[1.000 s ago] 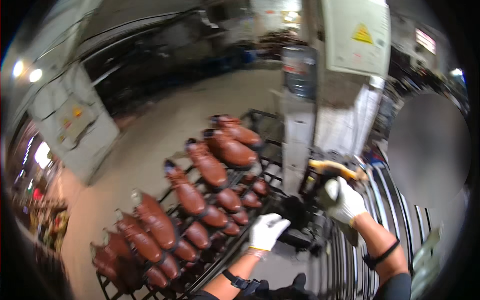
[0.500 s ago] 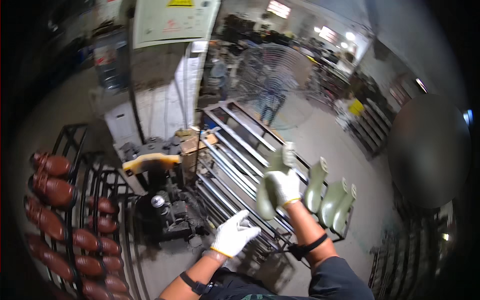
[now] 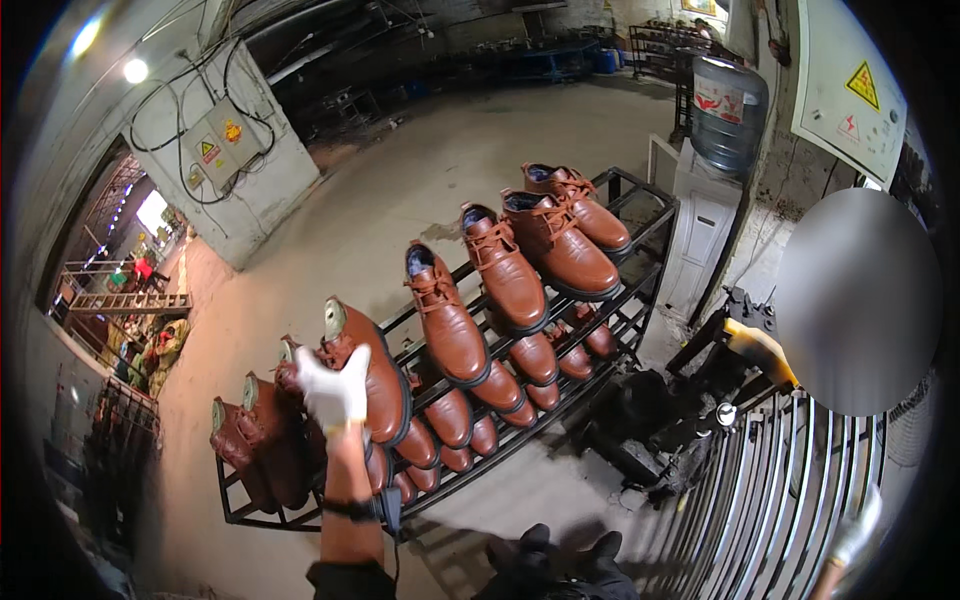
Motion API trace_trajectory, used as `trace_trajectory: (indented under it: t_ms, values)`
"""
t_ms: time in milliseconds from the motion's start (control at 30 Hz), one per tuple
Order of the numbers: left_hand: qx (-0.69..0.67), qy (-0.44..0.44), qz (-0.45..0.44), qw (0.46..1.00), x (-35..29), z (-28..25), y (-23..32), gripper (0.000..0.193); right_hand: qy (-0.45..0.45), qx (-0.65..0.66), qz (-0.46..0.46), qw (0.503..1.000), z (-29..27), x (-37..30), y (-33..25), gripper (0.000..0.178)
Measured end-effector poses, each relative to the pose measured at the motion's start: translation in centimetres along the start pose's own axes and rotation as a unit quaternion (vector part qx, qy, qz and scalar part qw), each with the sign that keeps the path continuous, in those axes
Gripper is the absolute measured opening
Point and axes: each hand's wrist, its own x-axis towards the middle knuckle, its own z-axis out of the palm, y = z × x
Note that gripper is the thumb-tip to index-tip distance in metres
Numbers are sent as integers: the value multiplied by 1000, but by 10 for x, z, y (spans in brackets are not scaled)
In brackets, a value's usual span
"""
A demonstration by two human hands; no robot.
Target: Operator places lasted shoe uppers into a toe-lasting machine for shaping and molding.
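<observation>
My left hand [image 3: 335, 392], in a white knit glove, reaches over the left part of a shoe rack. Its thumb and fingers are spread, in front of a brown lace-up shoe [image 3: 378, 385] with a pale green last showing at its opening. Whether the glove touches the shoe I cannot tell. More brown shoes [image 3: 452, 325] stand along the upper tier, toes toward me; some at the right show dark linings. My right hand [image 3: 856, 532], also gloved, is at the far right over a rack of metal bars [image 3: 765, 490]. It is blurred, its fingers unclear.
The black shoe rack [image 3: 645, 265] holds more brown shoes on a lower tier. A dark machine [image 3: 640, 425] with a yellow-orange part stands right of it. Behind are a water dispenser [image 3: 700, 215] and an electrical box [image 3: 850, 90]. My feet [image 3: 560, 560] are near the rack.
My view has swung left to the brown shoes. The green shoe last my right hand held is out of sight. My left hand has moved from beside the metal bars to the shoe rack.
</observation>
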Motion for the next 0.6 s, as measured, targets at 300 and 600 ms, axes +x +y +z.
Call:
trace_trajectory:
  t_ms: [300, 600]
  values:
    - [-465, -107, -147, 867, 2, 24, -93, 46, -456, 683, 159, 548, -13, -20, -456, 73]
    - [-514, -420, -293, 688, -269, 120, -22, 24, -360, 740, 290, 487, -7, 19, -538, 100]
